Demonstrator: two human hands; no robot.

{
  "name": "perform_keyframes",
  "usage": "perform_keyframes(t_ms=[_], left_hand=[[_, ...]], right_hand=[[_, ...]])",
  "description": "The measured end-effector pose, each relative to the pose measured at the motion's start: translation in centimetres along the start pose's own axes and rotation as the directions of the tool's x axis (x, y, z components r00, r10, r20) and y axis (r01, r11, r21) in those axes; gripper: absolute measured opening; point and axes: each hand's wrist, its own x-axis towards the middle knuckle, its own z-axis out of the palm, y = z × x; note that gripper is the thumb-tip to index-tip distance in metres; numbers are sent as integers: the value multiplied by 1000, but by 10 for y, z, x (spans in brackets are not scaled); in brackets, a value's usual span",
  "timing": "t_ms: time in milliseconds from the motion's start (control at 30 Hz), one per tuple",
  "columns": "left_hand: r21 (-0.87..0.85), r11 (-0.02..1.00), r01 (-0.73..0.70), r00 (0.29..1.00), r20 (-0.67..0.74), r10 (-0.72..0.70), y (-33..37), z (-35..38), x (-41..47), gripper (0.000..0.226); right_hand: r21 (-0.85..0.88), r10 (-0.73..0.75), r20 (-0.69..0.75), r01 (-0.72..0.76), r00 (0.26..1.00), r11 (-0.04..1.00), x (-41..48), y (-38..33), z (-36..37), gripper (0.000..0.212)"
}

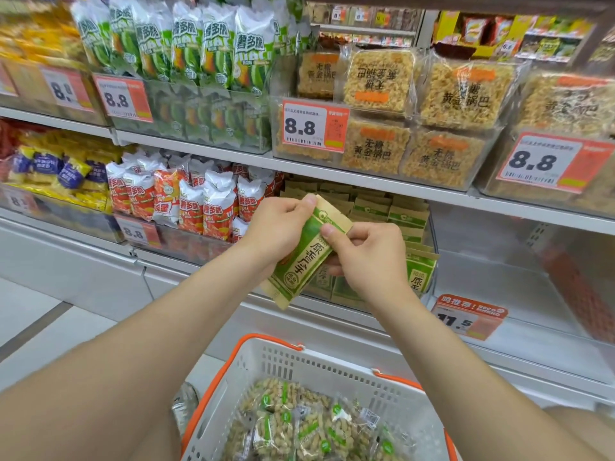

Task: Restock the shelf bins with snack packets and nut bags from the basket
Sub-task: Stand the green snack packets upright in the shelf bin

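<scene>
A green and tan seed packet (304, 257) is held tilted in front of the lower shelf. My left hand (278, 227) grips its upper left side, thumb on the top edge. My right hand (364, 257) pinches its right edge, thumb on the front. Right behind the packet is a clear shelf bin (429, 234) holding several packets of the same kind (419, 271). Below, a white basket with an orange rim (336, 371) holds several clear bags of peanuts (299, 424).
Left of the seed bin stands a bin of red and white snack bags (199, 207). The shelf above carries green snack bags (199, 48) and rice-crisp boxes (442, 94). Right of the seed bin lies a bare clear bin (519, 294) with an 11.5 price tag (467, 317).
</scene>
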Motion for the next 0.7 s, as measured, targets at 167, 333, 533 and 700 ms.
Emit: perform_keyframes(t_ms=[167, 333, 533, 700], left_hand=[[509, 844, -171, 968, -71, 239, -14, -27, 26, 35], [730, 675, -108, 993, 115, 34, -50, -51, 35, 61], [721, 677, -147, 989, 85, 124, -54, -58, 42, 22], [687, 715, -127, 990, 41, 137, -52, -64, 48, 11]], right_hand=[[-98, -167, -207, 149, 964, 984, 12, -3, -5, 22], [18, -260, -402, 291, 878, 956, 28, -4, -6, 10], [-125, -421, -320, 402, 849, 907, 33, -6, 18, 8], [-346, -512, -83, 458, 855, 819, 44, -15, 30, 11]])
